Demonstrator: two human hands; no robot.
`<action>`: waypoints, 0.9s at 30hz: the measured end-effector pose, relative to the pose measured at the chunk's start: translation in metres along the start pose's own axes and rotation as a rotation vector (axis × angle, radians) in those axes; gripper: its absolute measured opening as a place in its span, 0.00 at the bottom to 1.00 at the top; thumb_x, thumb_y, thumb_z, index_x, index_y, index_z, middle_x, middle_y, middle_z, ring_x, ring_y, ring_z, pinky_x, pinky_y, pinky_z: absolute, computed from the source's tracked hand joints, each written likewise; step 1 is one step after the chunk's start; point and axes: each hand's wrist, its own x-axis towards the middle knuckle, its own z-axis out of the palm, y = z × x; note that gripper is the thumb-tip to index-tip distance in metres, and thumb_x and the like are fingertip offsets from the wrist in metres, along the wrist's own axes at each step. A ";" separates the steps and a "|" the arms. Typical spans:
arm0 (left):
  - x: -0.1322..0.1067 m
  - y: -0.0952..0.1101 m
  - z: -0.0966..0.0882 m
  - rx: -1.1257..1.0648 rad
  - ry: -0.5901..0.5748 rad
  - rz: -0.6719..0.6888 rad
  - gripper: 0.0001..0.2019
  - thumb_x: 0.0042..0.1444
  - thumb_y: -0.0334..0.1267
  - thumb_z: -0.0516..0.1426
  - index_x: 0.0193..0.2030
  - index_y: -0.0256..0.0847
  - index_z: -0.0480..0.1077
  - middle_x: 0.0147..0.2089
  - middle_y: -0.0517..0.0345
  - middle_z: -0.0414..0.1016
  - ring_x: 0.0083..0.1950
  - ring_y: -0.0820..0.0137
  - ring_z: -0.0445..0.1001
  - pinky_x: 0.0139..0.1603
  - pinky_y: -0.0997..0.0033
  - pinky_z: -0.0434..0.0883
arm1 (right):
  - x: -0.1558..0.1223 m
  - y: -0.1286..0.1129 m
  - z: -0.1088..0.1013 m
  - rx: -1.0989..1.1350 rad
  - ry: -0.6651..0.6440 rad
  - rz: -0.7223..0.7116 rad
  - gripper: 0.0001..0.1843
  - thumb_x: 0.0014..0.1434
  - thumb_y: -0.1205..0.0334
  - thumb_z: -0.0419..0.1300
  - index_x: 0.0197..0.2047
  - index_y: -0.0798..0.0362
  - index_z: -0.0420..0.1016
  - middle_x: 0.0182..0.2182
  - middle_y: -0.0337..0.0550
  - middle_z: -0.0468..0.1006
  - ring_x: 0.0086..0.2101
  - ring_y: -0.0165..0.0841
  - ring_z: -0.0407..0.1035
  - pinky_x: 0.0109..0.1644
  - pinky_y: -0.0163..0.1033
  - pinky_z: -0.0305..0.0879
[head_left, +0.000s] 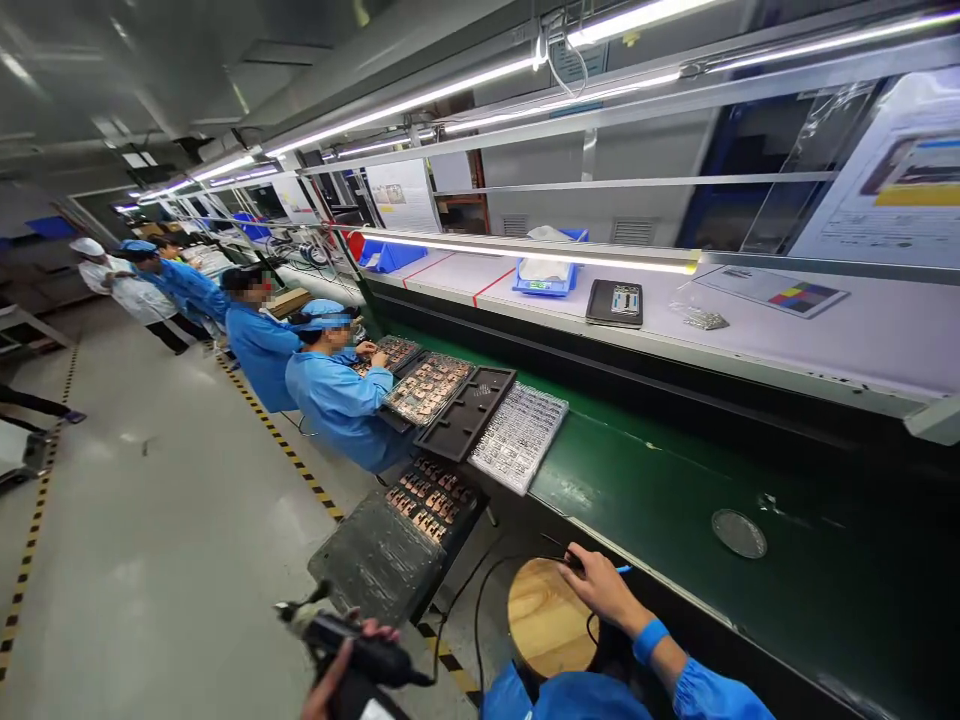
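Note:
My left hand at the bottom edge grips a black corded electric screwdriver, with its cable running to the right. My right hand, with a blue wristband on its wrist, closes on a thin dark tool with a blue tip. That hand hangs just past a round wooden board. A black tray of copper-coloured parts sits to the left, between my hands and further forward. A grey mat lies below it.
A long green conveyor belt runs alongside, carrying trays of parts and a round metal disc. Co-workers in blue smocks sit along it. A white shelf holds a scale and papers above. A taped grey floor lies left.

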 end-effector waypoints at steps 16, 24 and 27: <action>0.017 -0.246 0.265 0.320 -0.838 -0.560 0.34 0.55 0.45 0.89 0.63 0.37 0.87 0.74 0.28 0.86 0.83 0.35 0.80 0.89 0.41 0.75 | -0.028 -0.039 -0.048 0.527 0.179 0.025 0.61 0.65 0.06 0.70 0.76 0.50 0.86 0.74 0.61 0.83 0.76 0.67 0.74 0.86 0.65 0.71; 0.021 -0.328 0.354 0.400 -0.851 -0.630 0.38 0.52 0.57 0.90 0.60 0.34 0.88 0.70 0.23 0.87 0.81 0.32 0.82 0.83 0.39 0.81 | 0.001 0.027 -0.120 0.479 0.278 0.108 0.53 0.76 0.11 0.61 0.78 0.48 0.86 0.66 0.56 0.89 0.68 0.63 0.83 0.79 0.63 0.80; 0.025 -0.339 0.368 0.379 -0.777 -0.635 0.40 0.49 0.58 0.91 0.57 0.32 0.89 0.66 0.22 0.89 0.77 0.31 0.85 0.83 0.40 0.80 | 0.013 0.049 -0.129 0.487 0.181 0.091 0.50 0.78 0.15 0.63 0.81 0.47 0.84 0.70 0.56 0.87 0.71 0.62 0.81 0.82 0.63 0.77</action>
